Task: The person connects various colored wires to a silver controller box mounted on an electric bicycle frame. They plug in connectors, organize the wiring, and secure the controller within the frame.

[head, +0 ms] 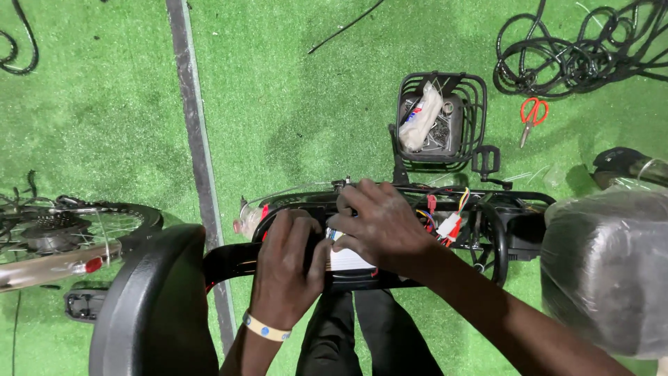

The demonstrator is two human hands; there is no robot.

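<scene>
A black bike frame (233, 261) lies across the green turf in front of me. My left hand (287, 268) presses down on it, fingers curled beside a silver-white box-shaped unit (348, 260) set in the frame. My right hand (379, 223) lies over the top of that unit, fingers spread toward the far rail. Coloured wires with white and red connectors (449, 223) spill out just right of my right hand. A pale band circles my left wrist.
A black basket (476, 104) holding a white bundle and small parts stands beyond the frame. Red-handled scissors (532, 115) and coiled black cable (577, 56) lie at far right. A plastic-wrapped seat (605, 264) sits right, a wheel with cogs (62, 230) left, a black fender (149, 306) near left.
</scene>
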